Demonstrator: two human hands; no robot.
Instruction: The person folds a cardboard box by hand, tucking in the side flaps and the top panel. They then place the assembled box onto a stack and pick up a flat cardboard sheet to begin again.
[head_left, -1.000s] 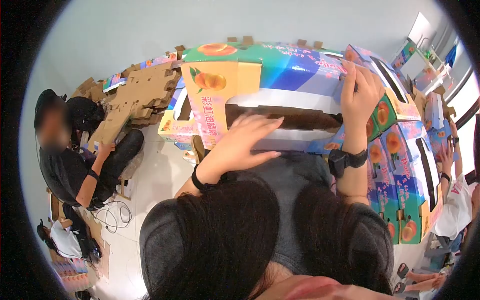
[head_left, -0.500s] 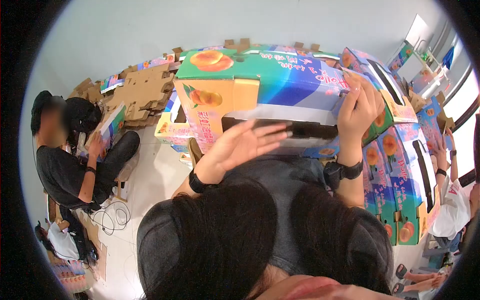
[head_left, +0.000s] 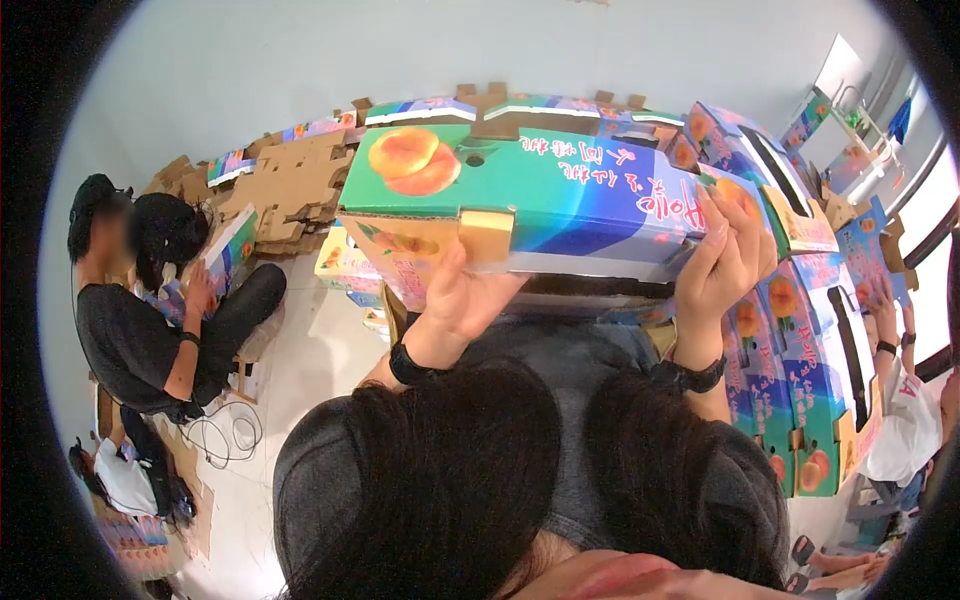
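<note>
A printed cardboard fruit box (head_left: 590, 205) with peach pictures is held up in front of my chest, its green and blue face tilted toward me. My left hand (head_left: 465, 305) grips the box's near lower edge at the left, thumb up against the tan corner tab (head_left: 487, 236). Its other fingers are hidden behind the edge, by the dark slot (head_left: 600, 287). Around the right end of the box curl the fingers of my right hand (head_left: 722, 255), pressed on the printed side. Both wrists wear dark bands.
Finished-looking boxes (head_left: 800, 370) are stacked at my right, with another box (head_left: 765, 175) above. Flat brown cardboard (head_left: 290, 185) lies at the back left. A seated person (head_left: 150, 330) at left handles a printed piece; a cable (head_left: 225, 425) lies on the floor. Another person's sleeve (head_left: 905, 430) shows at right.
The box has tipped so its printed face turns more toward me and its slot shows less. My left hand has gone from spread fingers before the slot to gripping the lower left edge.
</note>
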